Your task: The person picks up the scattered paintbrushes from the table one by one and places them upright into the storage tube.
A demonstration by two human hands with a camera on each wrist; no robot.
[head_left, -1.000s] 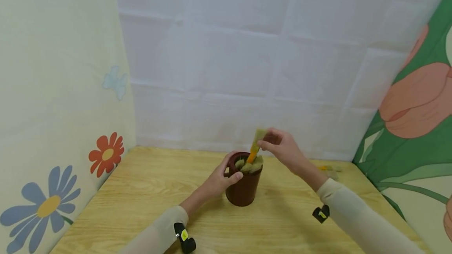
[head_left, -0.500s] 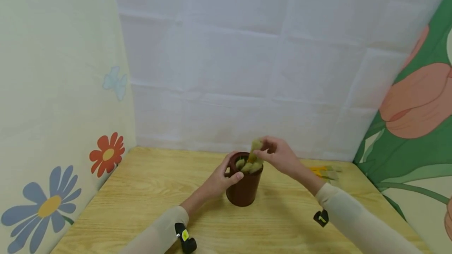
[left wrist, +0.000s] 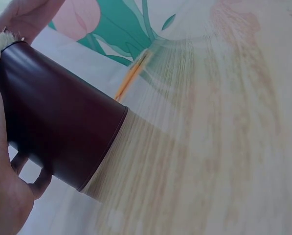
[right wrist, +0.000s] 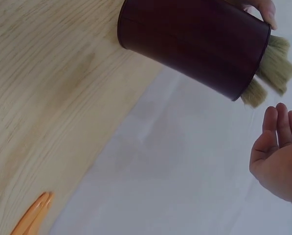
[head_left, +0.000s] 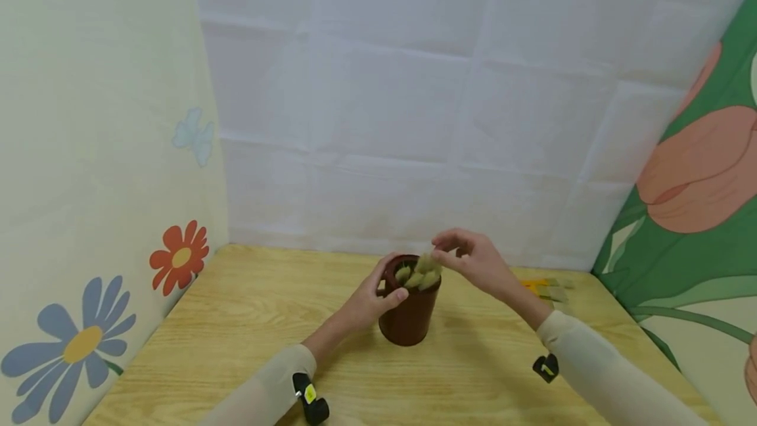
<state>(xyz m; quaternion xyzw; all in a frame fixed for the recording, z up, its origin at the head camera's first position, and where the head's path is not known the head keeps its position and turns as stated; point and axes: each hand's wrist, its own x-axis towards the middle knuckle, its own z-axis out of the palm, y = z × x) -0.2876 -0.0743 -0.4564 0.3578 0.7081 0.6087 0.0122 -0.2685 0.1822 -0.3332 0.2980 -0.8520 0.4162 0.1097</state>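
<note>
The brush [head_left: 424, 264] has gone down: its orange handle showed above the rim before, and now only its fuzzy top sticks out of the cup [head_left: 405, 317]. So it now sits in there with the other brushes [head_left: 428, 279]. On the near side, the left hand [head_left: 365, 301] holds the cup, with its thumb near the rim. The cup stands on the desk [head_left: 266, 321], around the middle of the back edge. The right hand [head_left: 476, 261] has let go; its fingers are loose, just beside the fuzzy tops. More brushes [head_left: 541, 288] lie near the back right corner, so not all are in.
</note>
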